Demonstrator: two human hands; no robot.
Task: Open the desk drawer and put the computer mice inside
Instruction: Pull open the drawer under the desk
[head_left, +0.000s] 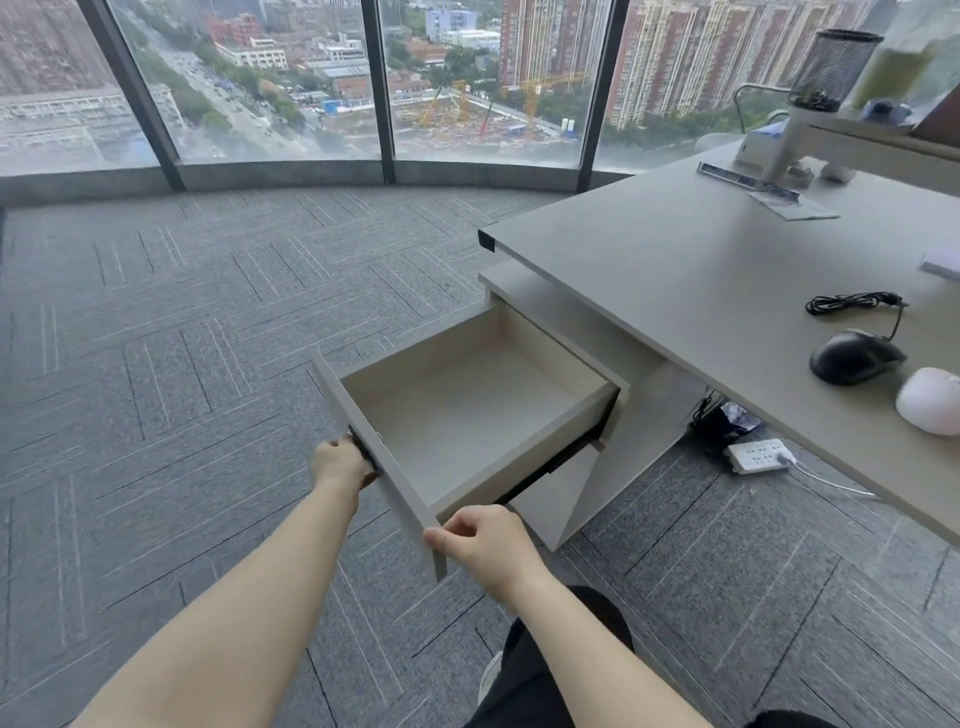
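The top desk drawer (524, 457) is pulled far out and its pale inside holds nothing. My left hand (340, 465) grips the dark handle on the drawer's grey front panel (387, 486). My right hand (485, 543) pinches the panel's near corner. On the grey desk (701, 280) at the right lie a black wired mouse (854, 357) with its coiled cable (852, 303), and beside it a white mouse (930, 407), partly cut off by the frame edge.
A lower drawer (550, 506) stays closed under the open one. A white power strip (758, 456) and dark cables lie on the carpet beneath the desk. A mesh pen cup (834, 70) and monitor arm stand at the desk's back. Floor-to-ceiling windows lie ahead.
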